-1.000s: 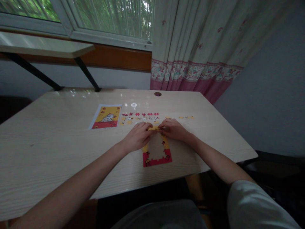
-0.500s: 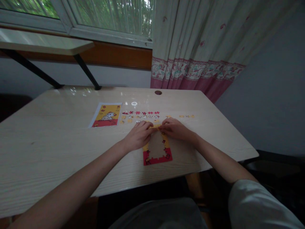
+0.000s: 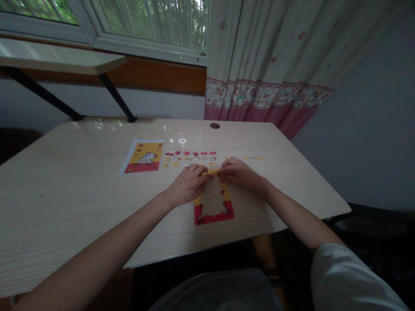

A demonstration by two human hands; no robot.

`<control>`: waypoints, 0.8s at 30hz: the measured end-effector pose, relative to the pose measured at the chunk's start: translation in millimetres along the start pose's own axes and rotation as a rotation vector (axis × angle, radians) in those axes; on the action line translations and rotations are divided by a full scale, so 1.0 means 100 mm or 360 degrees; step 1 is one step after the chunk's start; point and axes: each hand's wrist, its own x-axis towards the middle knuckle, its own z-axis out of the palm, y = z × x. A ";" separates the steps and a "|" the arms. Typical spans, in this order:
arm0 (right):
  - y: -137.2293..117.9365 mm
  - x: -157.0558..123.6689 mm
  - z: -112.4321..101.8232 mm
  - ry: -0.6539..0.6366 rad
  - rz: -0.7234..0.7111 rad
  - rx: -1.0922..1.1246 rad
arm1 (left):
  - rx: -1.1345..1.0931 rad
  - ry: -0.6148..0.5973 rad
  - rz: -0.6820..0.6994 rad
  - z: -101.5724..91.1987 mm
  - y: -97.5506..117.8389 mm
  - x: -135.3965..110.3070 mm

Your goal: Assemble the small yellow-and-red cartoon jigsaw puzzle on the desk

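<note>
A partly built jigsaw frame [image 3: 213,214], yellow at the sides and red along the bottom, lies on the wooden table [image 3: 81,194] with its middle unfilled. My left hand [image 3: 188,183] and my right hand [image 3: 236,172] rest at the frame's top edge, fingers curled and pressed on the yellow top pieces [image 3: 212,172] between them. Loose red, white and yellow pieces [image 3: 191,157] lie in rows just beyond my hands. More yellow pieces [image 3: 253,158] sit to the right.
A printed reference picture [image 3: 142,156] of the puzzle lies to the left of the loose pieces. A cable hole [image 3: 214,125] is near the table's far edge. A curtain [image 3: 266,65] hangs behind, and a shelf on black brackets [image 3: 58,60] stands at the back left.
My hands stay at the frame's top edge; the right hand has shifted slightly up and back. The view has moved a little.
</note>
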 end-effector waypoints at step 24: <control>-0.10 -0.24 0.09 -0.0100 -0.0030 -0.0118 | -0.0074 0.0107 -0.0009 -0.21 -0.34 -0.29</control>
